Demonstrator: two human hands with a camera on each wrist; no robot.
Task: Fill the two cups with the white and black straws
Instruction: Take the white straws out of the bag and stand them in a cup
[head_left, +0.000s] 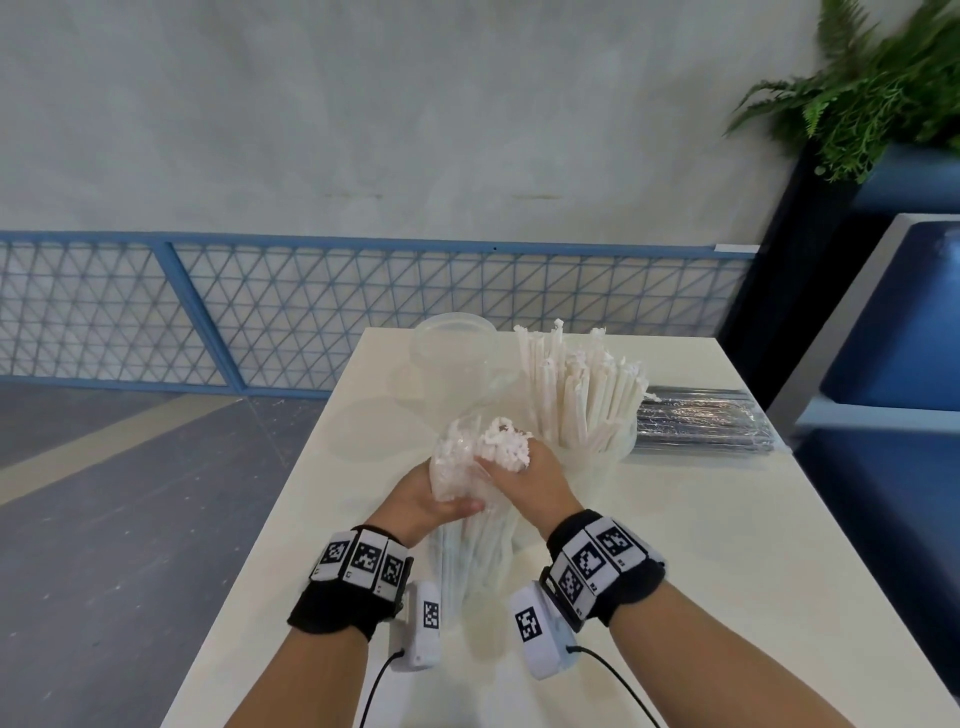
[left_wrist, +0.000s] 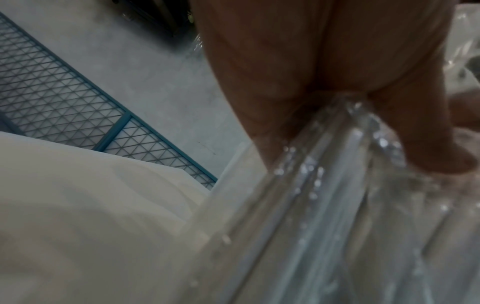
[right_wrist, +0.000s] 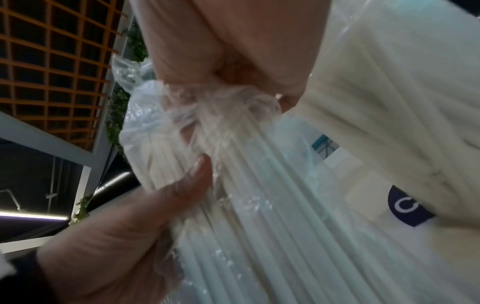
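A clear plastic bag of white straws (head_left: 470, 525) stands upright near the middle of the white table (head_left: 701, 545). My left hand (head_left: 447, 501) grips the bag around its upper part, thumb across the front. My right hand (head_left: 506, 460) grips a bunch of white straw tops (head_left: 501, 439) sticking out of the bag's open mouth. In the right wrist view the right hand (right_wrist: 221, 51) pinches straws and crumpled plastic, with the left hand (right_wrist: 124, 226) below. Behind stands a clear cup (head_left: 597, 467) full of white straws (head_left: 576, 395). An empty clear cup (head_left: 452, 348) sits further back. A pack of black straws (head_left: 701, 421) lies at the right.
The table's left edge (head_left: 291, 483) drops to a grey floor. A blue mesh railing (head_left: 311, 306) runs behind the table. A blue bench (head_left: 893, 322) and a potted fern (head_left: 872, 88) stand at the right. Bare tabletop shows to the right of my hands.
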